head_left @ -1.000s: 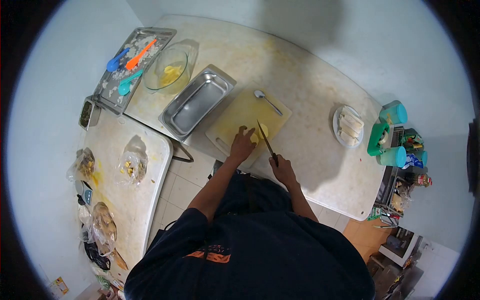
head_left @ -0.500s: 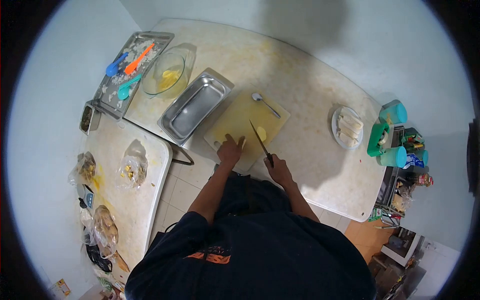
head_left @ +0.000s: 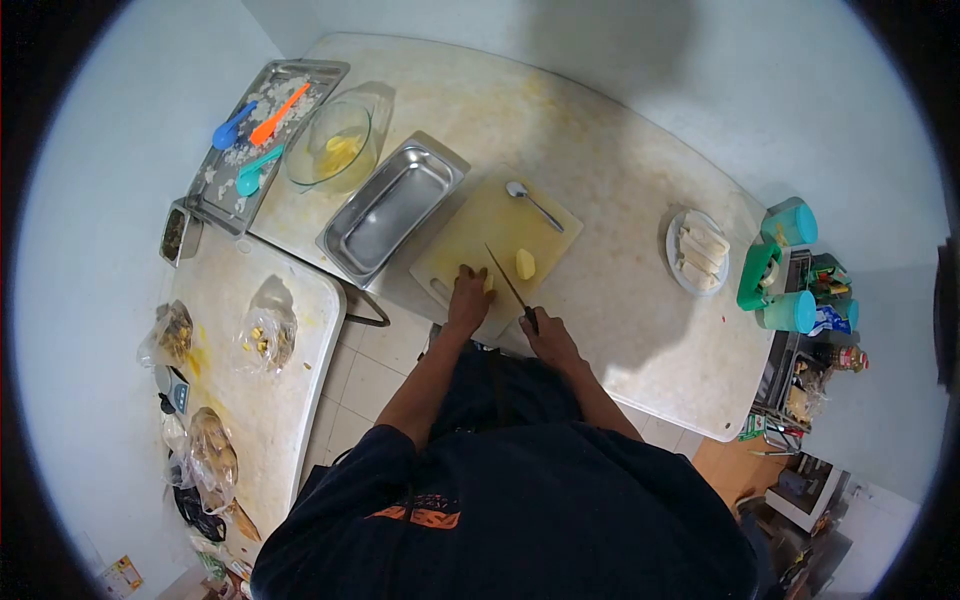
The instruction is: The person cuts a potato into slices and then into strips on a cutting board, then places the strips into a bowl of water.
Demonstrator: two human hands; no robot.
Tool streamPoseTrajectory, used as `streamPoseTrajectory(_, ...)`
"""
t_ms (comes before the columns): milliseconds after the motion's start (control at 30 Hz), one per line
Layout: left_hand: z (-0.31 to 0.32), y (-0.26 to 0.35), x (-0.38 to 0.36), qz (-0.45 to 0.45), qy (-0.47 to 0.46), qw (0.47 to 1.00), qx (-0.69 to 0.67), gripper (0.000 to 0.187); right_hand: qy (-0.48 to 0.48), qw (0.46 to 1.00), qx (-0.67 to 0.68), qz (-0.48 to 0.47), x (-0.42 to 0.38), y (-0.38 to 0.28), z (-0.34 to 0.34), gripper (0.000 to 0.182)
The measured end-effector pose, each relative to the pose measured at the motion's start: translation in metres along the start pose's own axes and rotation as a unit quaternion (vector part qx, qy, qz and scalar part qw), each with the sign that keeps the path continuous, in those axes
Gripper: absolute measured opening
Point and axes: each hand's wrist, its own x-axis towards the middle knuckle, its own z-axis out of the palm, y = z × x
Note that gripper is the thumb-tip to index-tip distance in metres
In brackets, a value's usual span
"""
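A yellowish cutting board point(head_left: 450, 240) lies in front of me. My right hand point(head_left: 548, 337) is wrapped round the dark handle of a knife point(head_left: 508, 283), whose blade points up and left over the board. On the board's lower left, my left hand point(head_left: 469, 298) has its fingers closed on a small pale yellow piece point(head_left: 488, 284). Just right of the blade sits another pale yellow piece point(head_left: 525, 264). A metal spoon point(head_left: 535, 205) rests near the board's top right corner.
Left of the board is a steel pan point(head_left: 390, 212), then a glass bowl point(head_left: 330, 146) with yellow pieces and a tray point(head_left: 222, 172) with three coloured spoons. A plate point(head_left: 672, 245) of white pieces stands right. Plastic bags point(head_left: 265, 340) lie on the left table.
My left hand's fingers have drawn in around the small piece. The knife has shifted slightly left and down, and the other yellow piece now shows apart from the blade.
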Motion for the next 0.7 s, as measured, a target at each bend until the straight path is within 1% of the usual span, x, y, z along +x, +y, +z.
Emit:
streamPoseTrajectory(33,0.0,0.006,-0.001,-0.054,0.017,0.998,-0.03,0.042,-0.003,1.0,0.001,-0.002,-0.001,-0.002,0.0,0.038)
streamPoseTrajectory(133,0.026,-0.003,0.004,-0.211,0.073,0.961,-0.161,0.045,0.01,1.0,-0.004,-0.019,0.0,0.0,0.003,0.037)
streamPoseTrajectory(233,0.024,0.001,0.001,-0.185,0.087,0.975,-0.086,0.053,0.006,1.0,-0.011,-0.016,-0.002,-0.006,-0.001,0.036)
streamPoseTrajectory(333,0.014,0.01,-0.01,-0.155,0.076,0.982,-0.073,0.061,0.004,0.999,0.001,-0.051,0.004,0.002,0.004,0.035)
streamPoseTrajectory(433,0.009,0.028,-0.015,-0.141,0.082,0.985,-0.062,0.062,-0.002,0.999,-0.009,-0.053,0.002,0.001,0.0,0.034)
streamPoseTrajectory(533,0.017,0.021,-0.011,-0.079,0.123,0.986,-0.078,0.06,0.017,0.997,-0.014,-0.069,0.002,0.005,0.005,0.032)
streamPoseTrajectory(633,0.015,0.016,-0.007,-0.085,0.089,0.986,-0.114,0.053,0.009,0.997,-0.024,-0.072,0.002,0.005,0.009,0.031)
streamPoseTrajectory(700,0.007,0.022,-0.009,-0.066,0.091,0.988,-0.101,0.047,-0.005,0.997,-0.04,-0.065,0.0,0.001,0.008,0.03)
